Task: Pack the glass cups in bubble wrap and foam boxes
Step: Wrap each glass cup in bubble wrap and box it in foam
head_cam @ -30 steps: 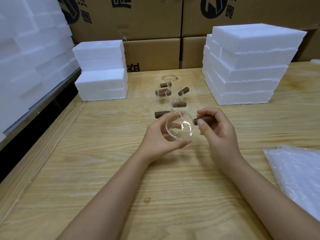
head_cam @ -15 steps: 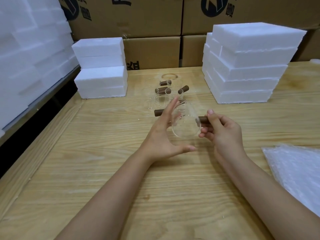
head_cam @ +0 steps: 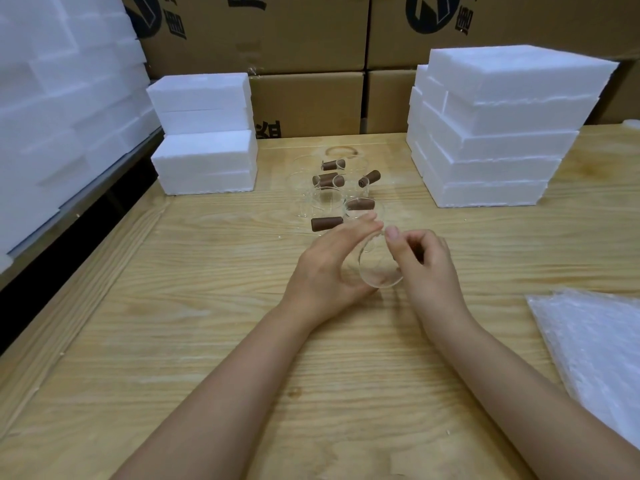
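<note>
Glass cup [head_cam: 379, 271]: clear, round, brown side handle mostly hidden; tilted, base toward viewer, held over mid-tabletop [head_cam: 207, 341]. Left hand [head_cam: 329, 265]: grip curved round its side. Right hand [head_cam: 427, 268]: grip closed on the handle. Further cups [head_cam: 322, 202] at 12 o'clock; foam boxes [head_cam: 491, 133] at 2; bubble wrap [head_cam: 595, 348] at 4.

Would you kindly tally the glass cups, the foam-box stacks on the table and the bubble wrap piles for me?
Glass cups: 6 (1 held, 5 on the table)
Foam-box stacks: 2
Bubble wrap piles: 1
Total: 9
</note>
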Available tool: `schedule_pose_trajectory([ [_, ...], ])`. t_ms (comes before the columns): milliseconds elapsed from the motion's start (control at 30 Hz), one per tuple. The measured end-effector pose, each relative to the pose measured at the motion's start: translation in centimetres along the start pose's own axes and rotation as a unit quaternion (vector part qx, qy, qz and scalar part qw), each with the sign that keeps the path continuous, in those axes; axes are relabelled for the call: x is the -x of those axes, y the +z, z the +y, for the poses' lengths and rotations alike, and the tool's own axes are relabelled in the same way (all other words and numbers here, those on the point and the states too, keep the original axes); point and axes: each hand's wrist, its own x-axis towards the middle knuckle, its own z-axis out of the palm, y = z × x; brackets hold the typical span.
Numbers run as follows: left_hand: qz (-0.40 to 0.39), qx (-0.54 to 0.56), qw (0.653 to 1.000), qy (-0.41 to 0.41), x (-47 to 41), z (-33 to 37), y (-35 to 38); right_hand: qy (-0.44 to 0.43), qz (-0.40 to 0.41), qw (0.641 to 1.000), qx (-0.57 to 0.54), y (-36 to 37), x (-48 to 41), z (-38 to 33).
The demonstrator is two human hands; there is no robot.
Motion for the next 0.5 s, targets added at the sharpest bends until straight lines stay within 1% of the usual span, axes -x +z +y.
schedule_pose_trajectory([
  [133,0.005,-0.031,0.998,0.047,-0.06,-0.06,0.22,0.008,-0.010,1.000,-0.012,-0.02,0.33,-0.25],
  [233,0.004,-0.046,0.998,0.046,0.03,0.07,0.30,0.018,-0.025,0.999,0.032,0.07,0.35,-0.28],
  [300,-0.002,-0.053,0.998,0.032,0.10,0.26,0.23,0.017,-0.036,0.996,0.084,0.12,0.42,-0.18],
  [400,0.000,-0.051,0.999,-0.001,0.11,0.53,0.02,-0.016,-0.047,0.987,0.150,0.17,0.60,-0.24],
  [500,-0.001,-0.012,0.998,-0.054,0.16,0.51,-0.11,-0.057,-0.059,0.984,0.161,-0.08,0.53,-0.22],
])
